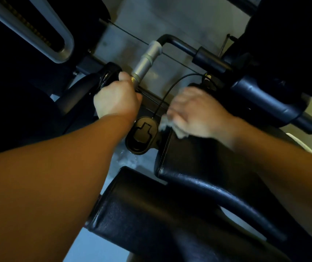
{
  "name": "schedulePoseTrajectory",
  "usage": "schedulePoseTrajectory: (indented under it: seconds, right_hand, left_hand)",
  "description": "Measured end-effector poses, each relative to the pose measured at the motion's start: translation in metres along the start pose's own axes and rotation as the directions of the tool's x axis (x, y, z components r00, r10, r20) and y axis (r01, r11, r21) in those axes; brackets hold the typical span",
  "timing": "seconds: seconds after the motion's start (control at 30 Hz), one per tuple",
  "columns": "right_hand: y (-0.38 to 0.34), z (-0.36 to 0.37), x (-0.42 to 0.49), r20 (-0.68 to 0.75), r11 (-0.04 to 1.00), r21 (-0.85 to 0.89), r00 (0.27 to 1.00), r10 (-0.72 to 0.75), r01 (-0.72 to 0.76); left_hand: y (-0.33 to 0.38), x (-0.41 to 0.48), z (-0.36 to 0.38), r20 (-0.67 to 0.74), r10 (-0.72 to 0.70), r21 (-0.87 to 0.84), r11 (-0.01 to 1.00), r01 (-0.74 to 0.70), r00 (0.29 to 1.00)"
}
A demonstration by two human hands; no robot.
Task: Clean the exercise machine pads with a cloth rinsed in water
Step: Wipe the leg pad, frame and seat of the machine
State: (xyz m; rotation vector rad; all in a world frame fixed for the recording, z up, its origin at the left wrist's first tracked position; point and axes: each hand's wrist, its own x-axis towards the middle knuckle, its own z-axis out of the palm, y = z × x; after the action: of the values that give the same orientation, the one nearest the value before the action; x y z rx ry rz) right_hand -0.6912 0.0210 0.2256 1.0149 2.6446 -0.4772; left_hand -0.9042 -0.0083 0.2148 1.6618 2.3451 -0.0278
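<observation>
The left hand (116,99) was clenched around a black handle (106,76) on the machine frame. Its fingers (124,77) wrapped that grip just beside a silver tube (147,59) that slanted up and away. The right hand (194,114) was smeared by motion blur. Its fingers (176,110) bent down over a white cloth (172,127), which was bunched under the palm and poked out at both edges. The cloth lay pressed on the far end of a black padded seat section (208,178). Near it, between the two forearms, sat a black oval plate (142,138), from which a thin black cable (170,86) looped upward. A second black pad (151,214) lay nearer the camera, its vinyl glossy. To the right, a dark blue roller pad (268,99) sat on a bar. Below the machine, a pale grey floor (179,17) showed in dim light.
</observation>
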Motion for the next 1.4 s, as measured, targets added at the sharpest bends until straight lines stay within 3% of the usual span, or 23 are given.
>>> schedulePoseTrajectory:
  seconds: [0.13,0.37,0.5,0.6,0.7,0.83,0.93,1.1,1.27,1.33,1.4]
  right_hand:
    - [-0.003,0.003,0.004,-0.051,0.986,0.015,0.985,0.166,-0.166]
    - [-0.074,0.023,-0.060,-0.245,0.990,0.138,0.969,0.022,0.013]
    - [-0.091,0.034,-0.089,-0.209,0.987,0.149,0.978,-0.021,0.054]
    - [-0.091,0.043,-0.115,-0.213,0.988,0.133,0.976,-0.047,0.077]
    - [-0.084,0.046,-0.153,-0.178,0.993,0.110,0.984,-0.018,0.039]
    - [-0.064,0.058,-0.216,-0.172,0.993,0.112,0.983,0.065,-0.046]
    - [-0.042,0.074,-0.268,-0.168,0.988,0.131,0.980,0.107,-0.086]
    - [-0.017,0.104,-0.343,-0.215,0.981,0.164,0.968,0.133,-0.099]
    - [0.017,0.130,-0.397,-0.230,0.971,0.238,0.971,0.064,-0.007]
    - [0.036,0.136,-0.413,-0.281,0.950,0.310,0.951,0.130,-0.038]
    - [0.054,0.130,-0.425,-0.291,0.872,0.466,0.904,0.314,-0.153]
  left_hand:
    - [-0.001,-0.002,0.000,-0.017,0.025,0.002,1.000,-0.025,1.000]
    - [0.002,-0.005,-0.002,-0.017,0.017,0.008,1.000,-0.017,1.000]
    - [0.004,-0.012,-0.009,0.003,0.006,0.057,0.998,-0.006,1.000]
    - [0.013,-0.031,-0.013,-0.058,0.001,0.167,0.986,0.009,0.998]
    - [0.035,-0.068,-0.015,-0.110,0.079,0.139,0.988,-0.063,0.991]
    - [0.082,-0.119,-0.018,0.041,0.113,-0.024,0.993,-0.112,0.993]
    - [0.121,-0.155,-0.015,0.053,0.119,-0.113,0.987,-0.112,0.992]
    - [0.180,-0.218,-0.001,0.049,0.188,-0.096,0.978,-0.183,0.981]
    - [0.225,-0.256,0.016,0.109,0.249,-0.097,0.966,-0.239,0.962]
    - [0.240,-0.272,0.022,0.112,0.261,-0.109,0.962,-0.249,0.959]
    - [0.255,-0.292,0.020,0.121,0.257,-0.130,0.962,-0.241,0.959]
